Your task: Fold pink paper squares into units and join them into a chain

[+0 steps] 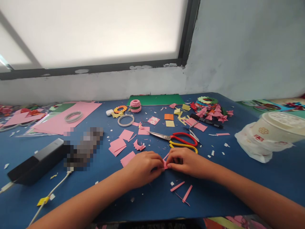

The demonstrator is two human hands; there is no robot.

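Between my two hands is a small piece of pink paper, mostly covered by fingers. My left hand pinches it from the left, and my right hand pinches it from the right. Just beyond my right hand lie scissors with one red and one yellow handle loop, blades pointing left. Pink paper squares lie beyond my left hand, near a cut pink scrap with a jagged edge. Thin pink strips rest on the table nearer to me.
Rolls of tape and folded paper rings stand farther back. A black marker lies right of centre. A white-bagged paper cup stands at right. On the left are a black box-shaped device, a cable and pink sheets.
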